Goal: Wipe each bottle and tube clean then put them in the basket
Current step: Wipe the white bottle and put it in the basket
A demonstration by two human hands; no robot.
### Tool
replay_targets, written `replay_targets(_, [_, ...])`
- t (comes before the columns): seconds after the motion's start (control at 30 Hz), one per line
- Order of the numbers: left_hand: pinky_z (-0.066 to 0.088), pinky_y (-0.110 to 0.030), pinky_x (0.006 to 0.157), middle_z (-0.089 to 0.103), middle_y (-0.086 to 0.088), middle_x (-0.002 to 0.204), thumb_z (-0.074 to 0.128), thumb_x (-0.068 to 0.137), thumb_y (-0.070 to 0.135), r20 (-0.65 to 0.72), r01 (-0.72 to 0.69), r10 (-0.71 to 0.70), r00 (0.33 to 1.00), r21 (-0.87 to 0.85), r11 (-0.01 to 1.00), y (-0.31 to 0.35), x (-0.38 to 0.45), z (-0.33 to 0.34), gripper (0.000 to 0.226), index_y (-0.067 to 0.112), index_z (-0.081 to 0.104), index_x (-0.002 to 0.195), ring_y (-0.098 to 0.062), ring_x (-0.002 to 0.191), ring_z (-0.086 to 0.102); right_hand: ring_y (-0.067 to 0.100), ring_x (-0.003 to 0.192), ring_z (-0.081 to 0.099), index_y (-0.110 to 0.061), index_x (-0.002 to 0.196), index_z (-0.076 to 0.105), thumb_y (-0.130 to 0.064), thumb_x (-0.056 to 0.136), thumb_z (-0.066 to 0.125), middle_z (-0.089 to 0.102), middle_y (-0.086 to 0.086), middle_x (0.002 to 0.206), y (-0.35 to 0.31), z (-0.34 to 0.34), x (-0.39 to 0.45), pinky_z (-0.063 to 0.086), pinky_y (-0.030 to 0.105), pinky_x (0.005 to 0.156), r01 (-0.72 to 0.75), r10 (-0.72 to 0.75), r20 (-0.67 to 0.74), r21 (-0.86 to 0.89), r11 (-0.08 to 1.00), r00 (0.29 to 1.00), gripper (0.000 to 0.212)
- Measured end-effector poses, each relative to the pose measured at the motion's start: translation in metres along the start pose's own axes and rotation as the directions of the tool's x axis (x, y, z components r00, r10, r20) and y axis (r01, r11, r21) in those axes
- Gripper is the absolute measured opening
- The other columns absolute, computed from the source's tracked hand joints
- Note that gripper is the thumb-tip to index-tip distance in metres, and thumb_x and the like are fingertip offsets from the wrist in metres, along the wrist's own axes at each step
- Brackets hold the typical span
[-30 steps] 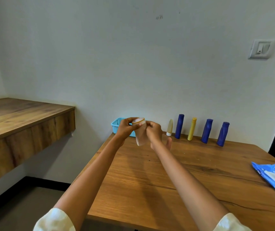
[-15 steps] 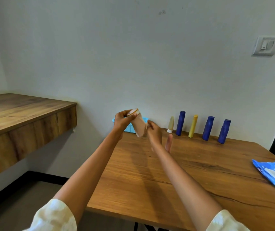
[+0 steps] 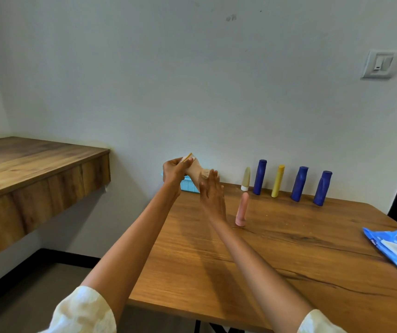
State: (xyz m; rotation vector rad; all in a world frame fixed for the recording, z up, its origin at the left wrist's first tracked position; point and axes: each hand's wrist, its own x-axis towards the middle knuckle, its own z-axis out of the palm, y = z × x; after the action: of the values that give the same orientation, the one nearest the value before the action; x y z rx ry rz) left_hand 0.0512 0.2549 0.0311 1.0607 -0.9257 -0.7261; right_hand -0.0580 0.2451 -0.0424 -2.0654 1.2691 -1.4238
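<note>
Compared with half a second earlier, the right hand [image 3: 211, 192] had opened up, fingers going straight against the lower end of the beige tube [image 3: 195, 173] instead of pinching it, and the tube had tipped further over. That also uncovered a pink tube [image 3: 242, 209] standing on its cap on the table [image 3: 240, 260], just right of the right wrist.

The left hand [image 3: 174, 173] was clamped round the top of the beige tube, thumb near its yellowish end, holding it up in the air right in front of the blue basket [image 3: 189, 186]. I couldn't make out a wipe in either hand.

My take on doing this step well: keep the left grip firm near the top, run the flat right hand along the whole length, and turn the tube so every side gets covered before dropping it in the basket behind.

Count time: three dark blue bottles [image 3: 259, 177], [image 3: 299, 183], [image 3: 322, 188], one yellow tube [image 3: 278, 180] and one cream tube with a white cap [image 3: 246, 178], all lined up against the wall. Add the pink one and the beige one in hand, so seven items in all. One basket, and one blue wipes pack [image 3: 394, 251] lying at the right edge of the table. So I'd guess the job was barely started.
</note>
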Motion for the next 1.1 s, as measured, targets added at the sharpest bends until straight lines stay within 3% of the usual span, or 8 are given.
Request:
replay_targets(0.17, [0.048, -0.019, 0.054, 0.065, -0.007, 0.077, 0.069, 0.082, 0.021, 0.027, 0.045, -0.045, 0.999, -0.010, 0.999, 0.000, -0.002, 0.005, 0.033, -0.003, 0.064, 0.104, -0.014, 0.064, 0.062, 0.005, 0.142, -0.007, -0.031, 0.148, 0.006, -0.069, 0.083, -0.003, 0.003, -0.002, 0.158, -0.021, 0.002, 0.003, -0.001, 0.033, 0.117, 0.159, -0.159, -0.025, -0.035, 0.987, 0.987, 0.075])
replay_targets(0.33, [0.046, -0.015, 0.053, 0.064, -0.009, 0.089, 0.070, 0.082, 0.020, -0.031, 0.016, -0.017, 0.999, -0.024, 1.000, 0.003, 0.001, -0.004, 0.035, 0.000, 0.062, 0.109, -0.015, 0.073, 0.061, 0.019, 0.139, 0.032, -0.033, 0.144, 0.030, -0.050, 0.096, 0.027, 0.025, -0.002, 0.154, 0.001, -0.002, -0.017, 0.050, 0.041, 0.095, 0.175, -0.176, -0.024, -0.021, 0.984, 0.984, 0.051])
replay_targets(0.53, [0.044, -0.009, 0.046, 0.062, -0.002, 0.076, 0.066, 0.085, 0.016, 0.038, -0.019, 0.018, 0.999, 0.022, 1.000, 0.003, -0.008, -0.002, 0.018, 0.007, 0.061, 0.099, -0.011, 0.067, 0.060, 0.021, 0.141, 0.028, -0.018, 0.144, 0.036, -0.029, 0.101, 0.036, 0.031, 0.005, 0.152, 0.001, -0.005, -0.002, 0.044, 0.039, 0.103, 0.094, -0.099, -0.097, -0.054, 0.994, 0.990, 0.044])
replay_targets(0.73, [0.046, -0.016, 0.059, 0.063, 0.000, 0.074, 0.066, 0.086, 0.019, 0.189, -0.057, 0.030, 0.981, 0.140, 0.989, 0.000, -0.010, 0.003, 0.018, 0.007, 0.064, 0.099, -0.007, 0.067, 0.058, 0.021, 0.140, 0.028, -0.010, 0.147, 0.026, -0.023, 0.102, 0.034, 0.027, 0.009, 0.153, -0.018, -0.008, 0.013, 0.039, 0.033, 0.106, 0.100, -0.095, -0.097, 0.046, 0.994, 0.991, 0.047])
replay_targets(0.83, [0.047, -0.012, 0.059, 0.065, 0.000, 0.084, 0.067, 0.085, 0.018, 0.203, -0.116, 0.086, 0.975, 0.141, 0.983, -0.001, -0.008, 0.000, 0.027, 0.005, 0.064, 0.109, -0.006, 0.075, 0.060, 0.027, 0.124, 0.050, -0.008, 0.140, 0.041, -0.023, 0.102, 0.033, 0.050, 0.013, 0.137, -0.020, -0.018, 0.026, 0.047, 0.036, 0.096, -0.010, 0.021, -0.091, 0.124, 0.992, 0.996, 0.041])
replay_targets(0.97, [0.048, -0.023, 0.073, 0.065, -0.010, 0.104, 0.068, 0.084, 0.022, 0.126, -0.152, 0.140, 0.982, 0.093, 0.984, -0.005, -0.004, -0.005, 0.037, 0.005, 0.062, 0.116, -0.017, 0.092, 0.060, 0.024, 0.114, 0.054, -0.007, 0.127, 0.054, -0.021, 0.101, 0.029, 0.058, 0.012, 0.127, -0.014, -0.028, 0.031, 0.043, 0.032, 0.089, -0.289, 0.291, 0.004, 0.133, 0.948, 0.957, 0.038])
replay_targets(1.03, [0.048, -0.024, 0.074, 0.064, -0.010, 0.104, 0.068, 0.084, 0.022, 0.105, -0.166, 0.158, 0.982, 0.075, 0.983, -0.007, -0.003, -0.005, 0.037, 0.005, 0.062, 0.117, -0.018, 0.093, 0.059, 0.025, 0.101, 0.059, -0.006, 0.108, 0.061, -0.018, 0.099, 0.031, 0.064, 0.014, 0.108, -0.007, -0.028, 0.029, 0.043, 0.029, 0.077, -0.465, 0.460, 0.091, 0.302, 0.832, 0.883, 0.033])
replay_targets(1.1, [0.048, -0.023, 0.072, 0.064, -0.009, 0.103, 0.067, 0.085, 0.021, 0.074, -0.168, 0.164, 0.984, 0.053, 0.984, -0.008, -0.004, -0.003, 0.036, 0.005, 0.061, 0.117, -0.017, 0.092, 0.059, 0.022, 0.084, 0.061, -0.007, 0.090, 0.060, -0.009, 0.095, 0.034, 0.063, 0.010, 0.087, -0.005, -0.027, 0.025, 0.047, 0.026, 0.070, -0.607, 0.583, 0.256, 0.572, 0.552, 0.771, 0.027])
